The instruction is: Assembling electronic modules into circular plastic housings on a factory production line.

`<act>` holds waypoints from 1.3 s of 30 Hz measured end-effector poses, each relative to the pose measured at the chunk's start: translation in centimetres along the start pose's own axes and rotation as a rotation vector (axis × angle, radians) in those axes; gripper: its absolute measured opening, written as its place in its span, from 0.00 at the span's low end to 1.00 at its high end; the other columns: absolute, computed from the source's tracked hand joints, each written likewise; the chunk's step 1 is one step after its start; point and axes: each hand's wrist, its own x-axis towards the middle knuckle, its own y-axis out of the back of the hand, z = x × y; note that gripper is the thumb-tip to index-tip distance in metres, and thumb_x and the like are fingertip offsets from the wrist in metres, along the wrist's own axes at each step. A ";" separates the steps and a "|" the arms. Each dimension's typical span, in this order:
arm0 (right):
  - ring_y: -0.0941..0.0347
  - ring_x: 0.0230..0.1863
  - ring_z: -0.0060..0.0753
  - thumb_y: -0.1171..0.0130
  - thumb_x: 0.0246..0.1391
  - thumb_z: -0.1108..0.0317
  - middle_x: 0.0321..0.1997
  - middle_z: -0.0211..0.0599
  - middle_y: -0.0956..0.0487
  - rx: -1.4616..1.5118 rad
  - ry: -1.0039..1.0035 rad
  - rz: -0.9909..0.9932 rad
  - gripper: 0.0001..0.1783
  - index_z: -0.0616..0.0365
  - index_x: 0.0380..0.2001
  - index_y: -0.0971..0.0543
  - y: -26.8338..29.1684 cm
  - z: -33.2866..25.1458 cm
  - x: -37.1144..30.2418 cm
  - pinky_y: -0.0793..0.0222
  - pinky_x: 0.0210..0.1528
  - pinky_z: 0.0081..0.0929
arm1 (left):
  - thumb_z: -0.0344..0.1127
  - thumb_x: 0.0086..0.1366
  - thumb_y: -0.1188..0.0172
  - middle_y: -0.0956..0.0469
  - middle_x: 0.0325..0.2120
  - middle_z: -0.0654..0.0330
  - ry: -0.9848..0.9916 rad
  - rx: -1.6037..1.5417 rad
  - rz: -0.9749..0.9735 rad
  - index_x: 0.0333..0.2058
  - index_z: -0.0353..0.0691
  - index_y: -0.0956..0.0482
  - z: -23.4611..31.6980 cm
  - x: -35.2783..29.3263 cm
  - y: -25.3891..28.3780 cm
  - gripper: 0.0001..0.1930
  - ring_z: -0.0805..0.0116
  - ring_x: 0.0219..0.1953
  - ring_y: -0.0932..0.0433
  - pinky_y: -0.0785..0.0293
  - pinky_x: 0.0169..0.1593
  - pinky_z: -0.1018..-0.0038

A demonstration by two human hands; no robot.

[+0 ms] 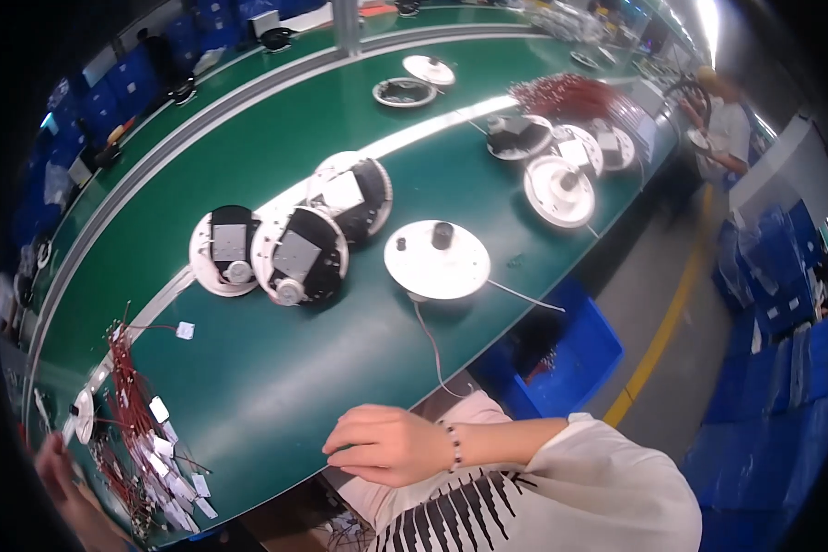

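So, using the big white round disc with the black knob [465, 267] as the landmark: the left hand [60, 474] is well off to its left, right by a bundle of thin dark-red wires with white tags [136, 400] and a small white disc [85, 419]. It's blurry, can't tell if it's gripping anything. The right hand [382, 451] is nearer the landmark, on the person's side, fingers loosely curled, looks empty; hands well apart. IMO lift one wire at a time, by the connector, since that bundle looks tangle-prone.

The smooth green counter [258, 368] runs all around the landmark. To its right, lower down: an open blue plastic bin [600, 345], then grey floor [637, 299] with a yellow line [658, 339].
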 end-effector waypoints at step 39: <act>0.39 0.21 0.25 0.58 0.55 0.62 0.23 0.31 0.33 1.256 -0.979 0.235 0.12 0.60 0.26 0.31 -4.9 6.9 2.6 0.42 0.27 0.24 | 0.45 0.58 0.52 0.29 0.10 0.62 0.594 0.318 -0.129 0.21 0.34 0.26 -13.0 -5.4 -10.4 0.19 0.77 0.12 0.32 0.37 0.18 0.79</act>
